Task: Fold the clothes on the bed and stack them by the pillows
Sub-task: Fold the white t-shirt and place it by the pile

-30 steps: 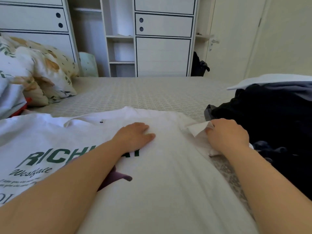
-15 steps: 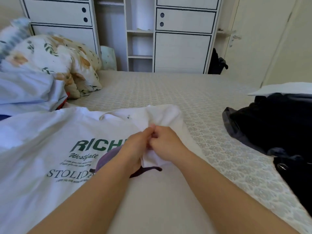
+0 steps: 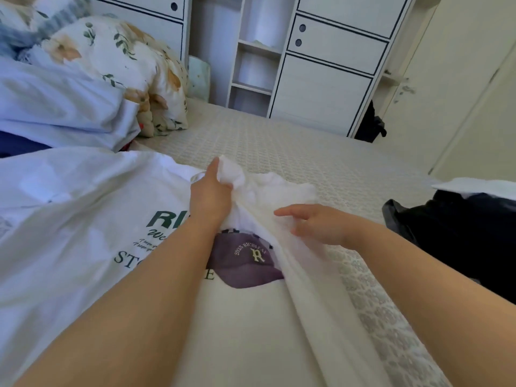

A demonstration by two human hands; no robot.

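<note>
The left hand (image 3: 210, 195) has its fingers curled round a bunched sleeve (image 3: 233, 174) of the white T-shirt (image 3: 245, 325), lifting that wad just above the shirt's shoulder, while the right hand (image 3: 318, 224) hovers just to the right with its fingers (image 3: 284, 211) loosely extended and holding nothing. The move in hand appears to be carrying the sleeve inward across the chest print, so the relation that matters is this: the shirt's long axis runs from the fingers back toward the person, collar end farthest away, and the loose folded side edge lies directly beneath the right hand, which is the nearer one to flatten it. Left of the fingers lies a pale blue garment (image 3: 64, 107) resting against the floral pillow (image 3: 122, 57), the likely stacking spot; well to the right sits a heap of dark clothes (image 3: 458, 227) on the bed (image 3: 293, 152). The left forearm covers much of the green lettering, the shirt's hem is cut off below the view, and how many garments make up the dark heap cannot be told.
</note>
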